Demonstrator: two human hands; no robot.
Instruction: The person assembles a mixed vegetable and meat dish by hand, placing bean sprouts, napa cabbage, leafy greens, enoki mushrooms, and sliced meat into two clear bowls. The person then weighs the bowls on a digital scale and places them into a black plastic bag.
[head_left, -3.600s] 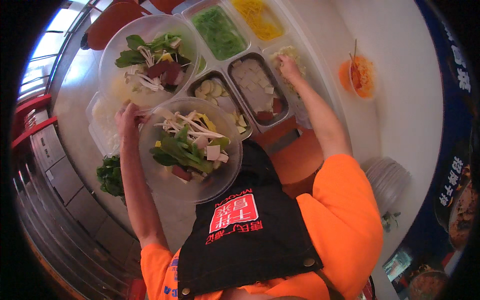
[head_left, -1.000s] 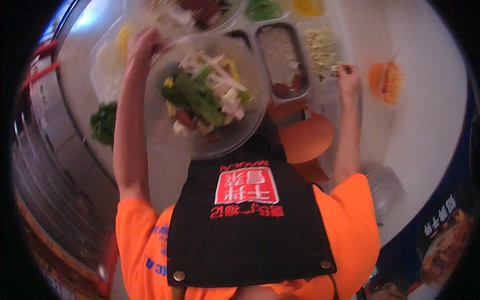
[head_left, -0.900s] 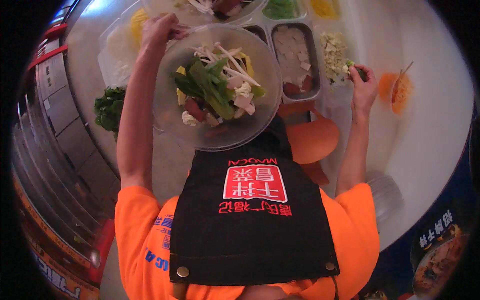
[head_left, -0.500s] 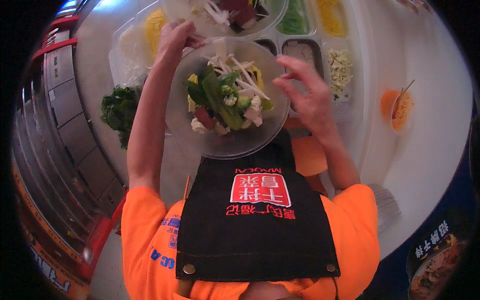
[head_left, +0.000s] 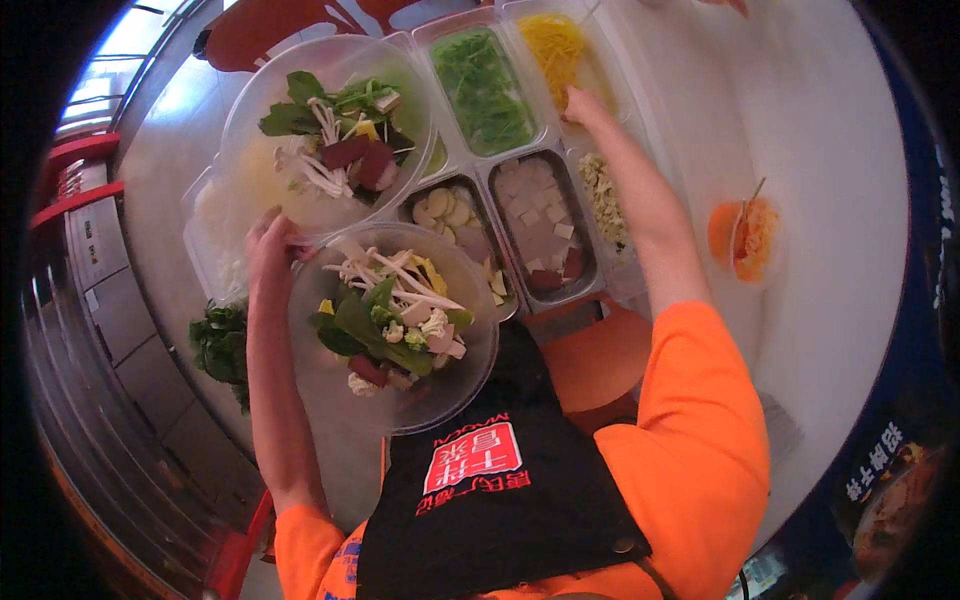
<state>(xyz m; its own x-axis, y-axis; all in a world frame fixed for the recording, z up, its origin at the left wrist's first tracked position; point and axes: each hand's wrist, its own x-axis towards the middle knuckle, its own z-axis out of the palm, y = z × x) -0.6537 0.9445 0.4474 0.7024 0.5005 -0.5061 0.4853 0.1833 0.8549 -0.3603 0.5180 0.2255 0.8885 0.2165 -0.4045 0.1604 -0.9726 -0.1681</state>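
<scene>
My left hand (head_left: 270,255) grips the upper left rim of a translucent plastic bowl (head_left: 322,392), which tilts in front of my apron. It holds leafy greens (head_left: 357,318), white mushroom strands (head_left: 385,275), cauliflower (head_left: 434,323) and reddish-brown chunks (head_left: 367,370). Just beyond, a second translucent bowl (head_left: 243,165) carries similar vegetables and almost touches the first. My right arm stretches to the far right, where the fingers of my right hand (head_left: 586,108) are pinched together at the yellow shreds (head_left: 550,50) in a clear tub. The fingertips are partly hidden.
Beside the bowls are tubs of green shreds (head_left: 480,90), pale slices (head_left: 445,212), white cubes (head_left: 535,200) and chopped cauliflower (head_left: 602,200). A small cup of orange shreds (head_left: 752,240) stands right; dark greens (head_left: 222,345) lie left. An orange stool (head_left: 590,360) is below the counter edge.
My right hand has left the near bowl's side and reached out to the yellow shreds. My left hand stays on the bowl. The view has shifted, showing more of the far bowl and tubs.
</scene>
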